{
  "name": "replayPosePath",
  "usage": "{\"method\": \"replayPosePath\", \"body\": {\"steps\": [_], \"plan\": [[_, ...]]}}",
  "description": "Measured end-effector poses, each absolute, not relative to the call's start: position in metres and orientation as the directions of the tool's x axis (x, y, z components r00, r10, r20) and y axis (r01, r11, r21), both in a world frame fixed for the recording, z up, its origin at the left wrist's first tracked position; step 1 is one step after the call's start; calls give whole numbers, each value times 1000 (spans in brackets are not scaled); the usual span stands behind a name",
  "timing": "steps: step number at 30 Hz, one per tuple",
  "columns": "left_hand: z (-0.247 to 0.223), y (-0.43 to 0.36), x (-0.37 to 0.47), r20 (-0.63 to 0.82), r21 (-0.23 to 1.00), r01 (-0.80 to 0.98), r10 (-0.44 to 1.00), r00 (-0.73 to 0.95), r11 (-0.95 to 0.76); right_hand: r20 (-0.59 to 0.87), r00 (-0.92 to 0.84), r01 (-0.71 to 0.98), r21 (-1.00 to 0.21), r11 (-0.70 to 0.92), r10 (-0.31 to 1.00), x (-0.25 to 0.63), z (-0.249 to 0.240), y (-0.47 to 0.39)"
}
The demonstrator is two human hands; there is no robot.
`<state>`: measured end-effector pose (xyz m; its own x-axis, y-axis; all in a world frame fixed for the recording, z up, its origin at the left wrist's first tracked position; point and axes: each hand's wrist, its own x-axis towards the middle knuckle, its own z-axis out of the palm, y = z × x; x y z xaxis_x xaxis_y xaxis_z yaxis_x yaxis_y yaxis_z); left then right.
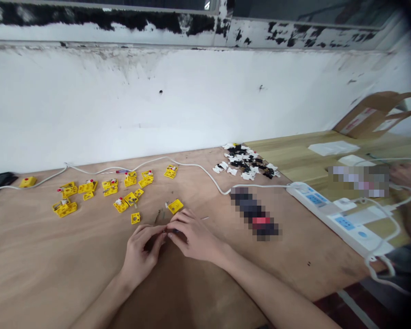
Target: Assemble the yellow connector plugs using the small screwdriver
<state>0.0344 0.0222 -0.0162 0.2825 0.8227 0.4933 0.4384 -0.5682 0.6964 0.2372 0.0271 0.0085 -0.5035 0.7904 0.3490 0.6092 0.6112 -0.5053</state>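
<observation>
My left hand (pixel 142 250) and my right hand (pixel 193 235) meet low over the wooden table, fingertips pinched close together. Between them is a tiny dark reddish piece (pixel 165 231), too small to name. A thin light rod (pixel 204 218) shows just past my right hand; whether that hand holds it I cannot tell. An open yellow plastic casing (pixel 175 206) lies right beyond my right fingers. Small metal bits (pixel 158 215) rest to its left. A small yellow part (pixel 135 218) lies beyond my left hand.
Several opened yellow casings (pixel 87 186) with red-and-white parts spread across the left. A screwdriver (pixel 121 171) lies by the white cable (pixel 192 165). Black and white pieces (pixel 246 160) are heaped at the back. A power strip (pixel 335 219) and another person's hand (pixel 406 176) are at right.
</observation>
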Motion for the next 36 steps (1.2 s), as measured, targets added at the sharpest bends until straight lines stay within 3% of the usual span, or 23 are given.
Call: {"method": "replayPosePath", "body": {"steps": [13,22,25,30,33,36], "plan": [[-15,22,31,568,609,437,748,343,-662,456,-505,563,-470,680,733,237,8,27],[-6,21,34,554,528,417,672,492,-740,453,-457,595,-484,642,765,249,18,31],[-2,19,38,505,501,402,636,584,-767,434,-330,617,-573,539,838,288,25,36],[-2,17,44,452,435,425,600,659,-794,425,95,746,-629,218,900,405,16,46],[-5,18,44,442,416,455,612,656,-787,300,141,850,-525,40,943,462,3,47],[-7,18,43,453,418,464,622,638,-781,263,169,844,-537,-2,950,487,-9,45]]}}
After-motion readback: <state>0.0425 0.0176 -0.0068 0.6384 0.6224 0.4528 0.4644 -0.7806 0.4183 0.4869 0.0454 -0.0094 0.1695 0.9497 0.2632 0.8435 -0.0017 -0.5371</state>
